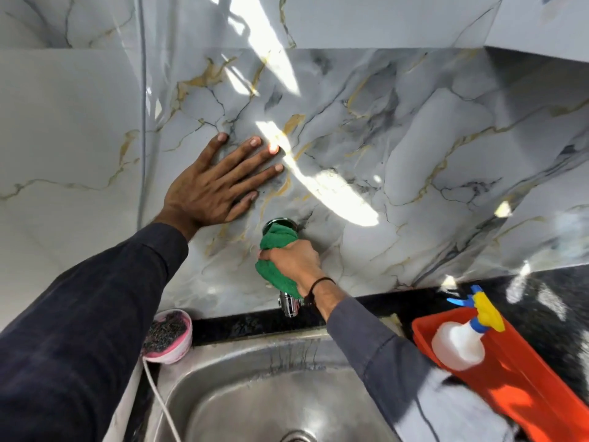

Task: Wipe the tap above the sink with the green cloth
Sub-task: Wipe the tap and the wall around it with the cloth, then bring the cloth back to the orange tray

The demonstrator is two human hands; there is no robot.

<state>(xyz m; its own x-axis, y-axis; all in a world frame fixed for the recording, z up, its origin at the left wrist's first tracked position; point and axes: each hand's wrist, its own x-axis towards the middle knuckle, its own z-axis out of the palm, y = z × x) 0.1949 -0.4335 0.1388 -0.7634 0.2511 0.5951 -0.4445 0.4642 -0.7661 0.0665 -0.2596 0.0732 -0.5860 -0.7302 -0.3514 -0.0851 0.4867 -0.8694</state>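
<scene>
A chrome tap [289,305] juts from the marble wall above a steel sink [255,355]. Its round wall plate shows at the top and its spout end pokes out below. My right hand [294,261] is shut on the green cloth [276,256], which is wrapped around the tap's body and hides most of it. My left hand [220,183] lies flat on the wall tiles, fingers spread, up and to the left of the tap, holding nothing.
A pink bowl [183,349] with a dark scrubber sits at the sink's back left corner, a white cord running down from it. On the right counter an orange tray [522,378] holds a white spray bottle [459,346] with a blue and yellow trigger.
</scene>
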